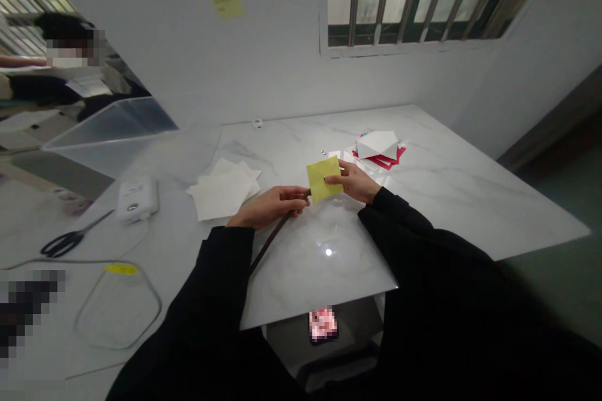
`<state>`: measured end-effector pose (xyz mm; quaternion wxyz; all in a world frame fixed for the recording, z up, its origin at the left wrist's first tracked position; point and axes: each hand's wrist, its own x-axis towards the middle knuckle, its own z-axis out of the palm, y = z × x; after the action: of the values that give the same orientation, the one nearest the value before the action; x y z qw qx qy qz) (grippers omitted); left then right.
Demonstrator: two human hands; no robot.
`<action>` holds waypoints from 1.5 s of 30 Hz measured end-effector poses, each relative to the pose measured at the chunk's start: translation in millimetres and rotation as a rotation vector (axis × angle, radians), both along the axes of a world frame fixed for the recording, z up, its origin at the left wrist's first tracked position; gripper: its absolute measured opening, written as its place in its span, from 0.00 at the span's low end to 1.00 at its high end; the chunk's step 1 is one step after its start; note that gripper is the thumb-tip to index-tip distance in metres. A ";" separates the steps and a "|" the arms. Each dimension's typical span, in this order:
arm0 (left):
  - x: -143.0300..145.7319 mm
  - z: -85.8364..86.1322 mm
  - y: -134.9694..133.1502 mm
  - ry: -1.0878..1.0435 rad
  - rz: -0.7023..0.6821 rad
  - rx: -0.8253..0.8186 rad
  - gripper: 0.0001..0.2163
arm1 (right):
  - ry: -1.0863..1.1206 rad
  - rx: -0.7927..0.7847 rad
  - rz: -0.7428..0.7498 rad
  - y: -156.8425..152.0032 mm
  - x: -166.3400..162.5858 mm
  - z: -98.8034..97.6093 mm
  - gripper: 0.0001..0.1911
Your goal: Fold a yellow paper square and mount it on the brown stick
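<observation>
My right hand [355, 180] pinches a small yellow square of paper [323, 178] by its right edge, holding it just above the white marble table [451, 188]. My left hand [270, 205] is closed around a thin dark stick [271, 239] whose upper tip meets the paper's lower left corner. The stick slants down toward my left sleeve. Both arms wear black sleeves.
A pile of white and red paper [379, 149] lies behind my right hand. White sheets [223, 191] lie left of my left hand. Further left are a white device [136, 198], black scissors [66, 241] and a clear plastic lid [117, 307]. Another person sits at far left.
</observation>
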<state>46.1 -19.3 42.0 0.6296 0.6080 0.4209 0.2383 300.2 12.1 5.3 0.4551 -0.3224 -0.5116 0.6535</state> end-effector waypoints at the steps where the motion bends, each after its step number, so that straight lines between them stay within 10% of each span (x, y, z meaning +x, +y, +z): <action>1: -0.6 -2.0 -1.7 0.019 0.002 0.003 0.16 | 0.003 -0.011 -0.010 1.1 0.0 -0.6 0.27; 11: -5.9 -14.1 -11.2 -0.072 0.259 0.045 0.18 | -0.007 0.007 -0.041 9.0 -1.8 -9.9 0.30; 18: -6.7 -22.1 -8.7 -0.167 0.473 0.142 0.23 | -0.581 0.132 -0.627 18.4 7.0 -16.4 0.27; 23: -2.8 -22.3 -15.4 -0.131 0.522 0.163 0.26 | -0.580 0.197 -0.408 7.2 -6.4 -11.9 0.38; 28: 1.0 -18.9 -18.5 -0.126 0.598 0.202 0.29 | -0.656 0.315 0.265 -5.7 -14.4 -6.2 0.19; 30: 1.5 -18.2 -18.3 -0.122 0.612 0.204 0.29 | -0.687 0.347 0.303 -7.5 -15.4 -6.0 0.16; 37: 1.7 -17.0 -16.9 -0.129 0.590 0.213 0.28 | -0.735 0.258 -0.202 0.0 -12.0 -9.1 0.15; 45: 6.2 -16.0 -19.5 -0.122 0.521 0.211 0.24 | -0.640 0.183 -0.471 2.0 -9.6 -13.7 0.46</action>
<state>52.2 -38.8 26.0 0.5047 0.5260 0.4970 0.4707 290.7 14.1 -8.4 0.4370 -0.5760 -0.5956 0.3499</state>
